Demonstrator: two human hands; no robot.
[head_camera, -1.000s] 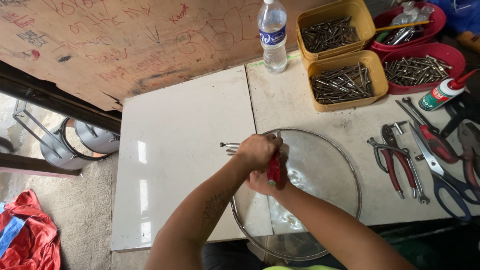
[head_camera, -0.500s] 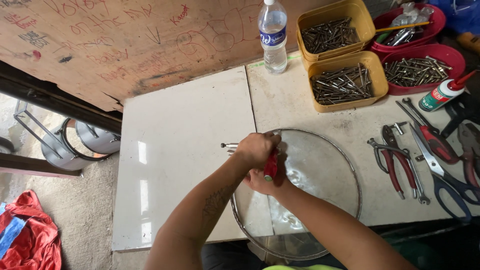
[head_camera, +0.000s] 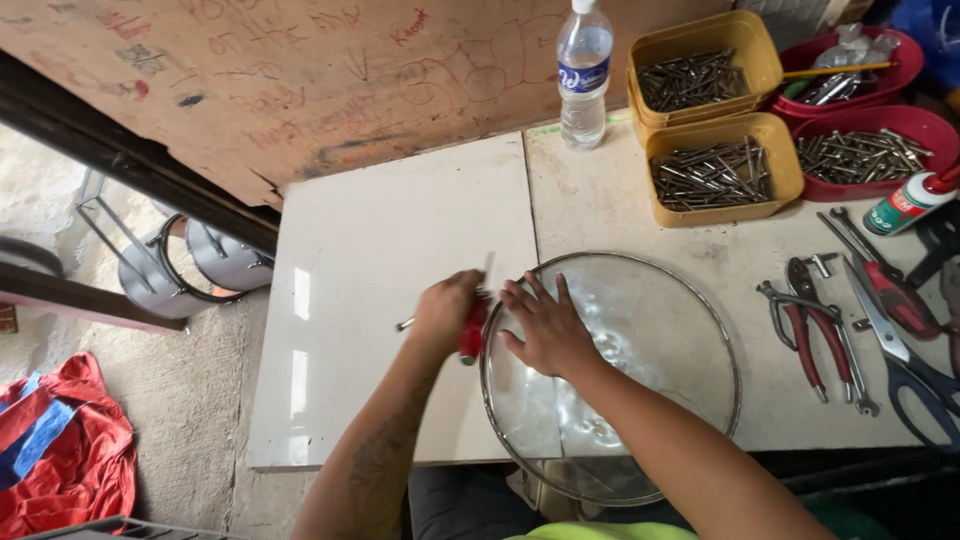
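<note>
A round glass lid with a metal rim lies on the white table top and overhangs its near edge. My left hand is closed around a red-handled tool just outside the lid's left rim. The tool's thin metal blade points away from me. A small metal piece sticks out to the left of that hand. My right hand lies flat on the glass at the lid's left side, fingers spread, holding nothing.
A water bottle stands at the back. Two yellow tubs and red bowls hold metal fasteners. Pliers, scissors, a wrench and a spray can lie to the right. Metal pots and a red cloth sit on the floor to the left.
My two hands were bunched together on the tool at the lid's left rim. Now they are apart: the right hand lies flat on the glass and the left alone grips the tool.
</note>
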